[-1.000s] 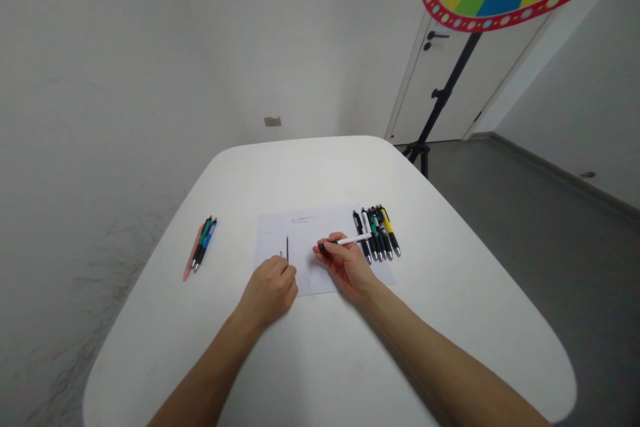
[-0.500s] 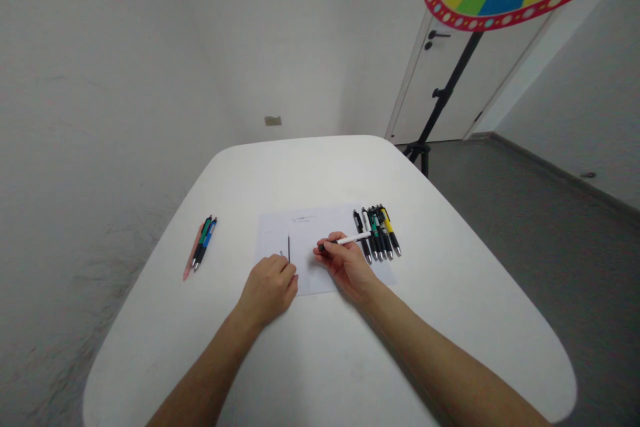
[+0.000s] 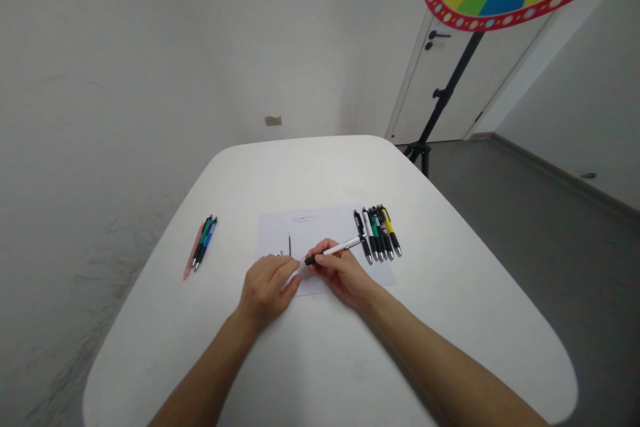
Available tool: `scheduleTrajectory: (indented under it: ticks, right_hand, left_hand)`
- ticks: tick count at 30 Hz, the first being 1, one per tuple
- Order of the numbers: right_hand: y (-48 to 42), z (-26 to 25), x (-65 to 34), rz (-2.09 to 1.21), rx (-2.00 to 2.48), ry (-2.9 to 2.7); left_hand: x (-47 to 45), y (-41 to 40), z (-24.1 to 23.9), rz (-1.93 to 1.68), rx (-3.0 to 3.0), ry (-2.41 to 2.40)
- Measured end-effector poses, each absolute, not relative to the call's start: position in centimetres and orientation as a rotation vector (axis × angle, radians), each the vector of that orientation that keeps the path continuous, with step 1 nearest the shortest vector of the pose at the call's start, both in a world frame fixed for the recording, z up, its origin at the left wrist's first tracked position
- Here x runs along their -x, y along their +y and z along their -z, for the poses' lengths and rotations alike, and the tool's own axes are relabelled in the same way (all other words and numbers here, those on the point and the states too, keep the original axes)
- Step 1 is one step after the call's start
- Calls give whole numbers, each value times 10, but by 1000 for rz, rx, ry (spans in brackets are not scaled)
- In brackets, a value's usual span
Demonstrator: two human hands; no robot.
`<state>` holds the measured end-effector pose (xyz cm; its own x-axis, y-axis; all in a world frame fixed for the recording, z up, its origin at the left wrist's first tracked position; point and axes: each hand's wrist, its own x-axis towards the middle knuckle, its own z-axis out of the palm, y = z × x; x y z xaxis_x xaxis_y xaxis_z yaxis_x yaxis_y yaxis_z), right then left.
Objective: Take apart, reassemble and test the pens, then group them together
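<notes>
Over paper (image 3: 320, 223), right hand (image 3: 343, 273) gripping white pen (image 3: 337, 249)

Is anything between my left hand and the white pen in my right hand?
Nothing visible. Fingers of the left hand sit at the dark end of the pen, held by the right hand.

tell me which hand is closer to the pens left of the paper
Left. The left hand lies right of those pens, bare table between. The right hand, holding a white pen, sits farther right, beyond the left hand.
</notes>
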<state>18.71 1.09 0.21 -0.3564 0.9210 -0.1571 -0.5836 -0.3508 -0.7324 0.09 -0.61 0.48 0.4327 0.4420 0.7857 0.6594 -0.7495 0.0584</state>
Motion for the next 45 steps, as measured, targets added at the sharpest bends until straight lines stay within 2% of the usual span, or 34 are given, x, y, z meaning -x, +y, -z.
scheduleTrajectory:
  ticks: [10, 34, 45]
  right_hand:
    - [10, 2, -184, -1870, 664, -792]
    - [20, 4, -190, -1706, 713, -549]
    - [21, 5, -188, -1685, 725, -539]
  left_hand:
    - [-4, -4, -5, 1277, 2544, -857]
    - [1, -4, -6, 1439, 2307, -1122]
    - [0, -3, -3, 1173, 2347, -1113]
